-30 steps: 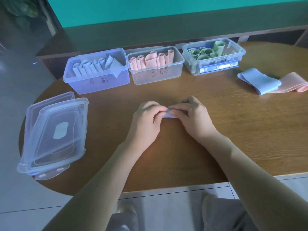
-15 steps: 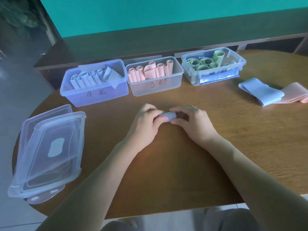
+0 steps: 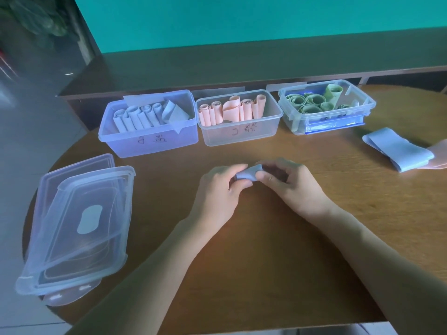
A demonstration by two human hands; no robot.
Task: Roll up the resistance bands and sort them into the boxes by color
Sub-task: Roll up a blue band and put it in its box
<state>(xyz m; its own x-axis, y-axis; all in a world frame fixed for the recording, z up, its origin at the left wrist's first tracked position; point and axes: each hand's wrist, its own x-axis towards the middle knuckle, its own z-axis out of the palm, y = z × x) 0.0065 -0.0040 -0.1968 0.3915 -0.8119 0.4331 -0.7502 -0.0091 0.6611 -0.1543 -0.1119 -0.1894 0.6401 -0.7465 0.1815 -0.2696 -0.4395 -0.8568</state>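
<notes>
- I see my left hand [image 3: 217,187] and right hand [image 3: 290,184] pinching the blue roll [image 3: 246,174] between their fingertips.
- Roll sits above the table [image 3: 266,238], ends inside both grips.

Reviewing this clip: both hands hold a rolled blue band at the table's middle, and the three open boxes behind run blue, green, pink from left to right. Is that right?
Not quite. The box order is wrong: the head view shows the blue box on the left, the pink box in the middle and the green box on the right. The rest holds: the left hand and right hand hold the rolled blue band at the table's middle.
</notes>
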